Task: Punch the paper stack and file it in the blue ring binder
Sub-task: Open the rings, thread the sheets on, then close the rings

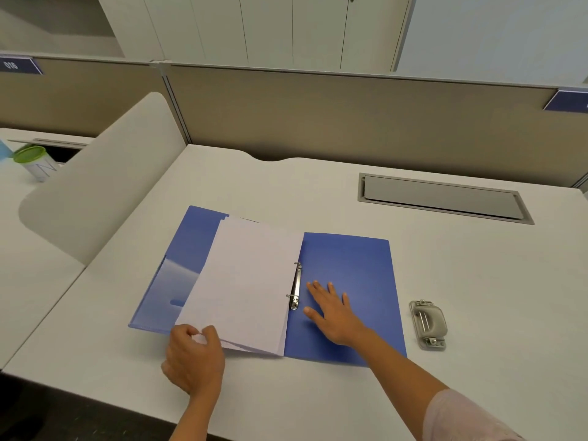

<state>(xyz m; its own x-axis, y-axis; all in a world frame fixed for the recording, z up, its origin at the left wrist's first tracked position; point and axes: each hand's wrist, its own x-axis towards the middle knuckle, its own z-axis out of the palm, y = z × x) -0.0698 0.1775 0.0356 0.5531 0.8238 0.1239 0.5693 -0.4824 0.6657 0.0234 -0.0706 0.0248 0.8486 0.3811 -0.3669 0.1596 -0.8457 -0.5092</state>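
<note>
The blue ring binder (350, 268) lies open and flat on the white desk. Its metal ring mechanism (296, 286) runs down the middle. A white paper stack (245, 281) lies over the binder's left half, its right edge next to the rings. My left hand (194, 358) pinches the stack's near left corner and lifts it slightly. My right hand (334, 310) rests flat, fingers spread, on the binder's bare right cover just right of the rings. A grey hole punch (428, 324) sits on the desk to the right of the binder, untouched.
The white desk (477, 275) has a grey cable hatch (442, 198) at the back right. A beige partition (350, 113) stands behind it. A white rounded divider (105, 198) rises on the left, with a green-lidded can (33, 162) beyond it on the neighbouring desk.
</note>
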